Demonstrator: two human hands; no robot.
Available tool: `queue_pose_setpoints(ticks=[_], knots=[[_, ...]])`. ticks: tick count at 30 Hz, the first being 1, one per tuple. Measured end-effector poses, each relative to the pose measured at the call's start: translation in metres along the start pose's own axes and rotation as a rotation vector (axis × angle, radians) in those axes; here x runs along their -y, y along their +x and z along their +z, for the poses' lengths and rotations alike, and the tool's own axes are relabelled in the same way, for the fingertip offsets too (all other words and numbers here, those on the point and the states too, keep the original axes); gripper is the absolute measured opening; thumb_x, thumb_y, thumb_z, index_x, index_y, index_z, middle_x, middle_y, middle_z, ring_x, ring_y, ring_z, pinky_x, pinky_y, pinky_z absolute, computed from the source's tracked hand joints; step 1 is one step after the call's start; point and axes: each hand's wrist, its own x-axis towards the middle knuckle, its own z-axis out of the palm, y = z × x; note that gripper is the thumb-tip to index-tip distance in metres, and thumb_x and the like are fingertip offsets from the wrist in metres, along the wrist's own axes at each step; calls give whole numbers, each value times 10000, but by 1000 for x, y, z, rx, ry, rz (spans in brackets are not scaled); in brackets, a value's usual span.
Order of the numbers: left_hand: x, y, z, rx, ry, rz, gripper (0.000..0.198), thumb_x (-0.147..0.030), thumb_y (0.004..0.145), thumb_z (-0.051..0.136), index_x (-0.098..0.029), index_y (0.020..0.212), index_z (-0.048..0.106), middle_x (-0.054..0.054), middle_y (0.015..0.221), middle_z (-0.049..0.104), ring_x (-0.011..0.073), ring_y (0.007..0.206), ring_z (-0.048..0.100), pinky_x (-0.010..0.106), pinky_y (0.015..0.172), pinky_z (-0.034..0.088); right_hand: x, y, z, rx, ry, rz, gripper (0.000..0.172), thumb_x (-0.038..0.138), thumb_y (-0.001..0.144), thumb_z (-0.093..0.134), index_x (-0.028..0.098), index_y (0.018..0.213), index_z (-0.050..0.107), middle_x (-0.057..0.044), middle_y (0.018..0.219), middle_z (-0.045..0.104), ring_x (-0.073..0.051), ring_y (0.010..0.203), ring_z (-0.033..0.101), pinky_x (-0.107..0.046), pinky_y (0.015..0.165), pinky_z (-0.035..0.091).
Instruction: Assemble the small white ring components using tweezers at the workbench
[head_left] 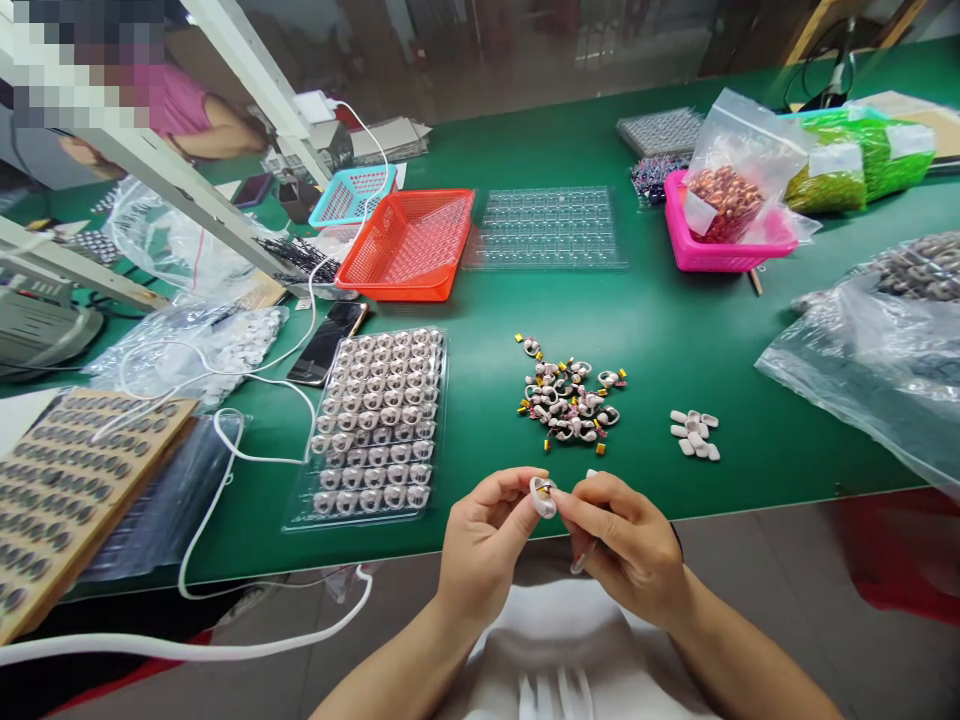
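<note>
My left hand (491, 535) pinches a small white earbud shell (543, 497) between thumb and fingers, just past the table's near edge. A dark opening with a bit of yellow shows in the shell. Against its right side press the fingertips of my right hand (626, 540). That hand is closed, with a thin pale tool (584, 556) lying across the palm; most of it is hidden by the fingers. Beyond my hands lies a loose pile of white earbud parts (574, 395) with yellow tabs. Several small white caps (696, 434) lie to the right.
A clear tray of shells (379, 420) stands left, beside a phone (328, 343) and white cable (225, 440). Farther back are a red basket (409, 245), a clear blister tray (547, 228) and a pink basket (731, 257). Another person's arm (217, 130) shows at far left.
</note>
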Motion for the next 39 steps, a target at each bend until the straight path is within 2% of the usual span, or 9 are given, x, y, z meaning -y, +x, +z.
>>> queue_pose_setpoints(ticks=[8, 12, 15, 18, 22, 25, 32, 39], knots=[[3, 0, -1, 8, -30, -28, 152, -268, 793, 820, -204, 927, 790, 14, 851, 790, 122, 800, 713, 162, 760, 551, 1, 1, 0, 0, 137, 49, 527, -24, 887, 543, 242, 1338, 606, -60, 934, 617, -154, 772, 622, -274, 700, 536], [3, 1, -2, 41, -45, -46, 148, -279, 791, 824, -206, 916, 793, 9, 846, 783, 113, 795, 698, 151, 748, 541, 0, 5, -1, -4, 330, 193, 475, -31, 845, 586, 276, 1195, 679, -33, 934, 638, -142, 764, 609, -240, 654, 507], [3, 1, -1, 65, -59, -56, 149, -283, 795, 821, -207, 919, 793, 10, 849, 781, 116, 799, 695, 161, 757, 541, -1, 5, 0, -59, 462, 309, 410, 10, 861, 607, 309, 1129, 694, -11, 897, 650, -146, 758, 591, -236, 609, 467], [4, 1, -2, 74, -59, -67, 163, -297, 793, 822, -198, 918, 790, 21, 859, 781, 129, 799, 694, 188, 765, 552, -3, 1, 2, -91, 464, 370, 375, 44, 888, 605, 314, 1133, 691, -14, 899, 655, -154, 758, 580, -250, 602, 446], [4, 1, -2, 65, -52, -76, 174, -280, 793, 822, -188, 935, 782, 23, 834, 771, 136, 759, 698, 211, 738, 567, -4, -3, 1, -56, 375, 422, 256, 91, 905, 633, 272, 1071, 704, -30, 899, 663, -165, 756, 590, -263, 602, 439], [3, 1, -2, 84, -59, -104, 158, -267, 799, 814, -189, 931, 778, 16, 823, 760, 134, 726, 701, 214, 709, 573, -4, -3, -3, -45, 448, 461, 186, 138, 925, 639, 267, 1041, 703, -32, 899, 652, -171, 759, 596, -273, 614, 450], [-7, 0, 4, 135, 4, -108, 160, -282, 774, 826, -163, 872, 785, 23, 774, 738, 124, 685, 660, 208, 680, 559, -6, 7, -10, 21, 572, 460, 184, 173, 955, 635, 295, 1047, 739, -29, 897, 651, -171, 788, 602, -283, 657, 458], [-4, -2, -1, 98, 212, 58, 115, -212, 816, 768, -173, 921, 796, 44, 822, 729, 139, 736, 657, 196, 669, 541, -6, 7, -12, 24, 557, 427, 244, 152, 945, 650, 312, 1088, 767, -34, 897, 671, -163, 786, 608, -268, 631, 446]])
